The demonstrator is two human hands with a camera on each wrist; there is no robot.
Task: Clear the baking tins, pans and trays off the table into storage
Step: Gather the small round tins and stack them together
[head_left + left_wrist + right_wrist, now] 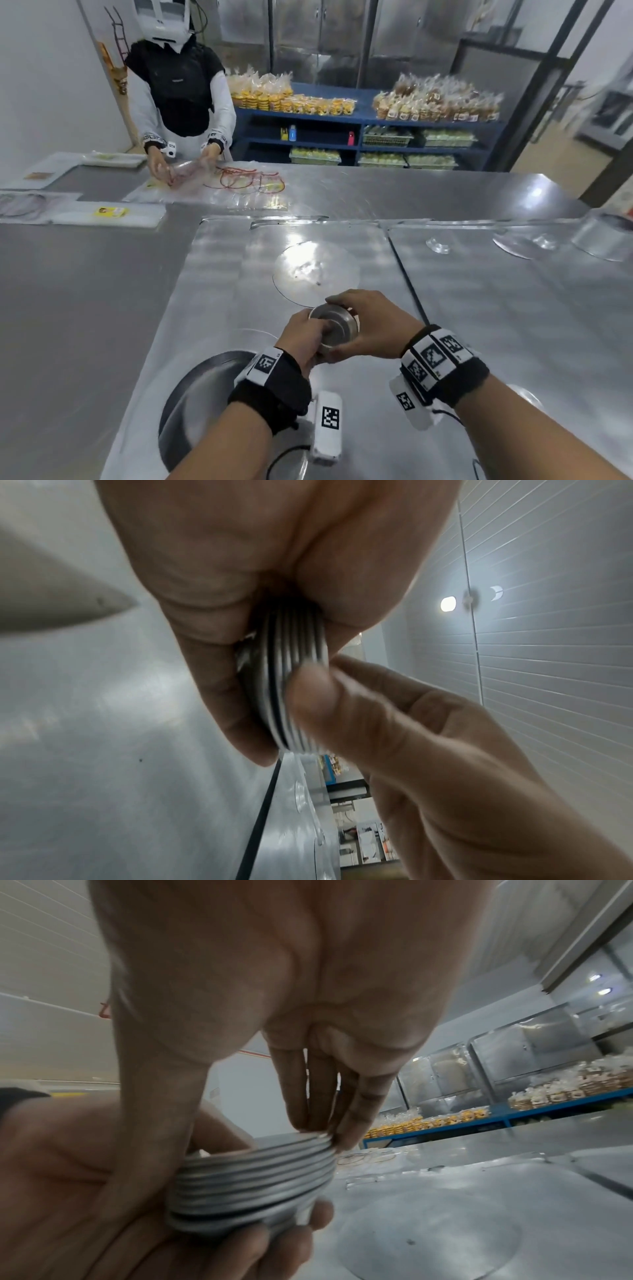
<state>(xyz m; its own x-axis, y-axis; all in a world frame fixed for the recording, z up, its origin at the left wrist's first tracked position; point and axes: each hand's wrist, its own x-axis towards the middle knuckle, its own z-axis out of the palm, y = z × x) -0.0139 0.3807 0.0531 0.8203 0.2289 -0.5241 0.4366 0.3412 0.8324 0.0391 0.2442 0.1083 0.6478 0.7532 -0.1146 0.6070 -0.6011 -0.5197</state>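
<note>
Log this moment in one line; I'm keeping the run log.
step: gathering tins | left hand: holds tin stack | right hand: grips stack | stack: above tray | round disc: on tray

Both hands are covering most of the nested stack of small round metal tins (pixel 334 329), so their count is staying unclear. The left hand (pixel 303 334) is hiding the stack's near side; the right hand (pixel 368 325) is hiding its far wall. The large round grey pan (pixel 191 401) is running under the left forearm. A clear domed lid (pixel 606 236) is getting cut off at the right edge. The bagged baked goods (pixel 435 99) are blurring together.
</note>
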